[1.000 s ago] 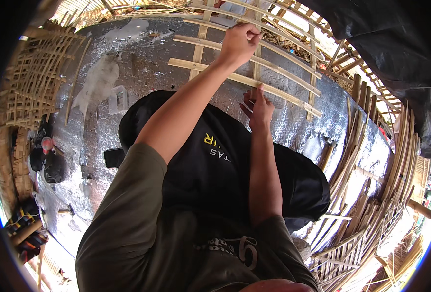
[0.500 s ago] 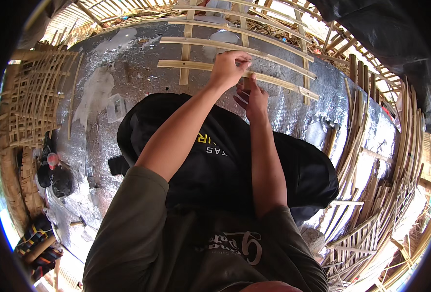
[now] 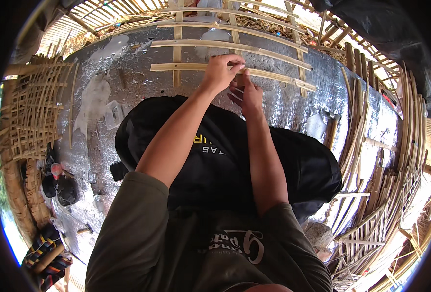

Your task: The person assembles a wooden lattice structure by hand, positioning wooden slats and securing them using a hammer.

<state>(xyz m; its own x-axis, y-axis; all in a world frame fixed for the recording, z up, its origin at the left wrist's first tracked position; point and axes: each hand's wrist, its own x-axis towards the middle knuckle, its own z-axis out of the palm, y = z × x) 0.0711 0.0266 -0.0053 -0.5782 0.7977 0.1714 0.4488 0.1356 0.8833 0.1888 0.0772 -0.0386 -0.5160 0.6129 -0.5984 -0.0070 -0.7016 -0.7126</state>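
A ladder-like frame of pale bamboo slats lies in front of me, its long slats crossed by several shorter ones. Both hands meet at the nearest long slat, where a short cross slat runs up to it. My left hand is above the slat, thumb and fingers pinched together; whatever is between the fingertips is too small to make out. Just right of it, my right hand grips the slat from the near side, thumb on top and fingers curled below. The joint itself is mostly covered by my fingers.
Silvery foil sheeting covers the floor under the frame. Bundles of bamboo strips lie along the right, and a woven bamboo panel stands at the left. A hammer and a clear plastic box lie left of my legs.
The frame and both hands appear slightly farther left as the view shifts. My left hand has come lower, and my right thumb and fingers have drawn closer to its fingertips at the slat.
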